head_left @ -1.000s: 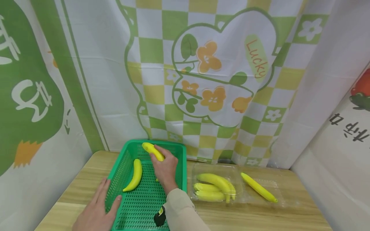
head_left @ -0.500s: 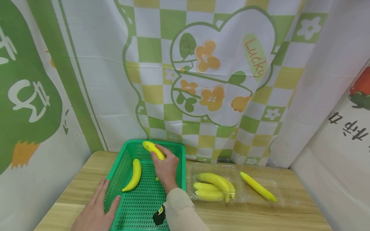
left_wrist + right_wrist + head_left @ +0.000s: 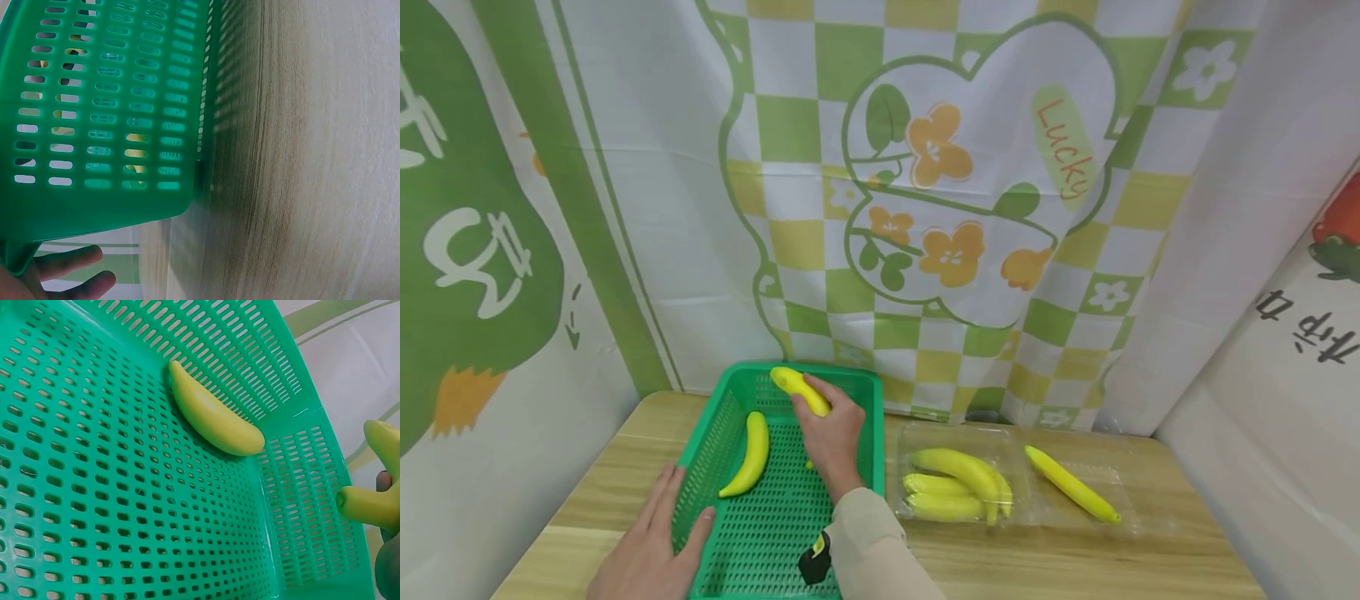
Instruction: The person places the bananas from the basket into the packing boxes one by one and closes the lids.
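My right hand (image 3: 833, 437) grips a yellow banana (image 3: 800, 390) inside the green basket (image 3: 786, 364), near its back wall. In the right wrist view two yellow ends of banana (image 3: 375, 506) show at the hand; whether they belong to one banana or two I cannot tell. Another banana (image 3: 749, 458) lies on the basket floor along the left wall. My left hand (image 3: 651, 542) rests at the basket's left rim, with fingers extended outside it and the thumb over the edge. From the left wrist, two of its fingertips (image 3: 87, 255) show beside the basket wall.
Right of the basket, a clear plastic box (image 3: 910, 433) holds several bananas. Farther right, a single banana (image 3: 1072, 486) lies on clear plastic, on the wooden table (image 3: 1060, 567). Patterned curtain (image 3: 925, 333) hangs behind the table, with cloth on both sides.
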Available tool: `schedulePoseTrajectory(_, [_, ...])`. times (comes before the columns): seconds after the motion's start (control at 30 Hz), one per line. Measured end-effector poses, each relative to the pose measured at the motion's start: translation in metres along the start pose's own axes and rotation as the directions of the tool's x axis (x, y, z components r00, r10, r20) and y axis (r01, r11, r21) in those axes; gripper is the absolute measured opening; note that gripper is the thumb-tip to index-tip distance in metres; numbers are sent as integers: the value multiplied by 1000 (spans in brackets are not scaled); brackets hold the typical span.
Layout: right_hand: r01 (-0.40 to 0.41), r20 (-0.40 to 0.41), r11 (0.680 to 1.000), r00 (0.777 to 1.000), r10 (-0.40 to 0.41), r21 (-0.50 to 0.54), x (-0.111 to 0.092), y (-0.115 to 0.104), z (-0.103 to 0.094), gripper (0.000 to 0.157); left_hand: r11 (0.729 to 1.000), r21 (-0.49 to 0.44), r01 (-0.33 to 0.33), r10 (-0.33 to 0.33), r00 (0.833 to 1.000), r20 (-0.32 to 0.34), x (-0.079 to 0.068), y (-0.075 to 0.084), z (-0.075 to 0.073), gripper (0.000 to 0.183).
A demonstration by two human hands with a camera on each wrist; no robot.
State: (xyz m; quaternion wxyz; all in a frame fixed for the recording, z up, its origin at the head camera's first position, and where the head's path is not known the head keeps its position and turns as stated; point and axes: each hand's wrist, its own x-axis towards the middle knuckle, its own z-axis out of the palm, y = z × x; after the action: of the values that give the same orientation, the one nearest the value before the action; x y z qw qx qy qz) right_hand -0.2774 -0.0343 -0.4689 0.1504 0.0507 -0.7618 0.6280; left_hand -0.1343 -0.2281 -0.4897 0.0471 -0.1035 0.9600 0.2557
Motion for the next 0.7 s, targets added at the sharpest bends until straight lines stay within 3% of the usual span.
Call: schedulePoseTrajectory(0.7, [14,-12,1000,1000,-14,0,2,-2,-2,30,1000,30,-7,8,999,-38,-2,5,3,93])
